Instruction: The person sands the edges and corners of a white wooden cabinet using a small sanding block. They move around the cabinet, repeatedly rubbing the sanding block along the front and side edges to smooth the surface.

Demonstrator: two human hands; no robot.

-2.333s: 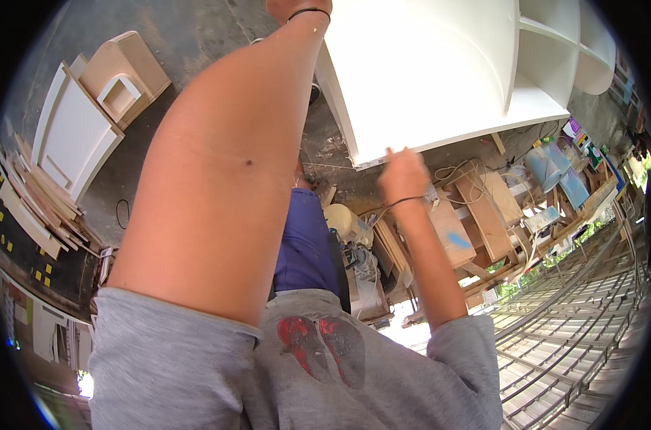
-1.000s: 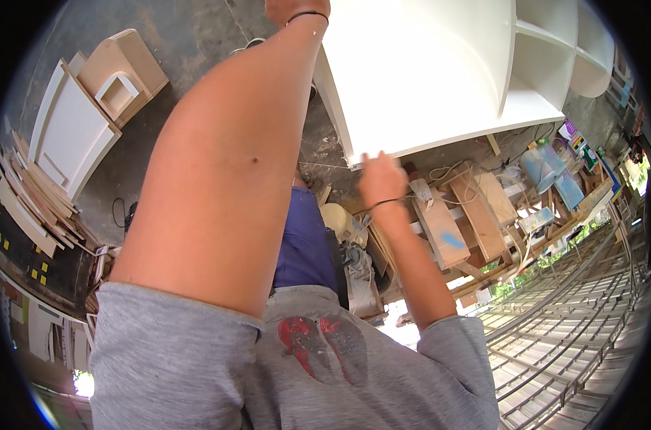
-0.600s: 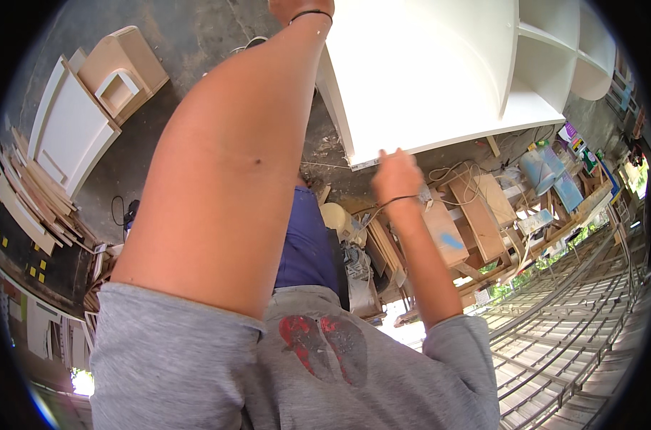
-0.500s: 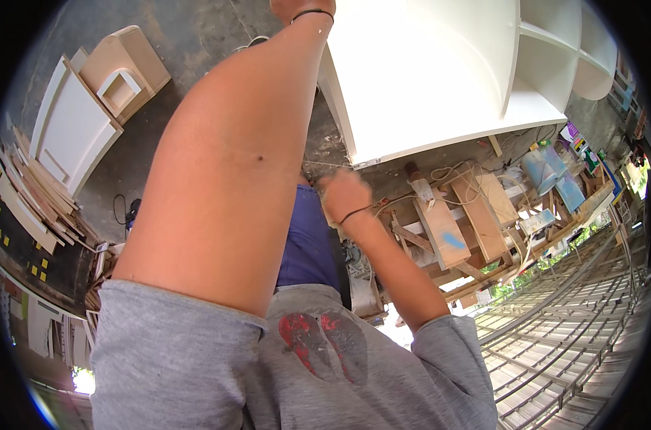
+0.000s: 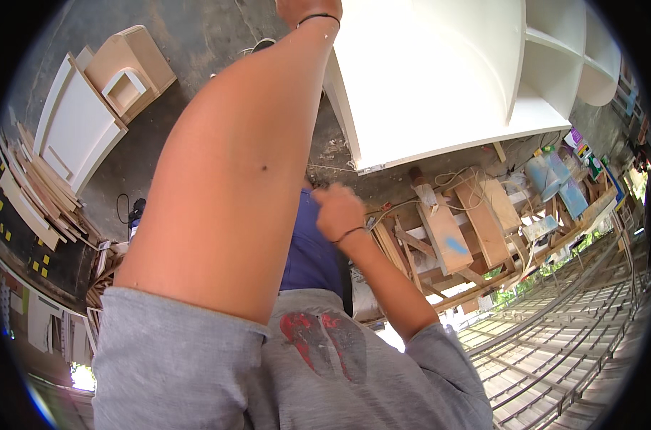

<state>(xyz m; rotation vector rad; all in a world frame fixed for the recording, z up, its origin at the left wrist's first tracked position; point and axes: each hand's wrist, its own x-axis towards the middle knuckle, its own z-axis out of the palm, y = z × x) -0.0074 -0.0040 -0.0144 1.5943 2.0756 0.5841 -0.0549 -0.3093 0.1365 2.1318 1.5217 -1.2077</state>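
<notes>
Cabinet [image 5: 433, 89] of smooth white fills the upper right of the frame, its broad main panel washed almost blank by bright light. Its narrow left side falls into grayish shade, while the long lower edge runs as a slim band, bowed by the lens, to a corner near the upper center that carries small dark marks. Toward the right, an upright divider sets off a group of open compartments [image 5: 551, 68], shaded a soft gray inside, with a rounded end at the far right.

The person's left hand [image 5: 307, 8], a dark band at the wrist, is cut off by the top edge, just beside the cabinet's left side; whether its fingers grip anything cannot be told. The right hand [image 5: 341, 213], also banded, hangs near the center, below the marked corner and apart from the cabinet, in front of blue legwear [image 5: 305, 251]. Its fingers look curled and slightly blurred; whether they pinch anything cannot be told.

At right, boards [image 5: 446, 236], one smeared with blue, lie across a wooden frame. At left, a white panel [image 5: 74, 122] rests near stacked wooden strips [image 5: 39, 190].
</notes>
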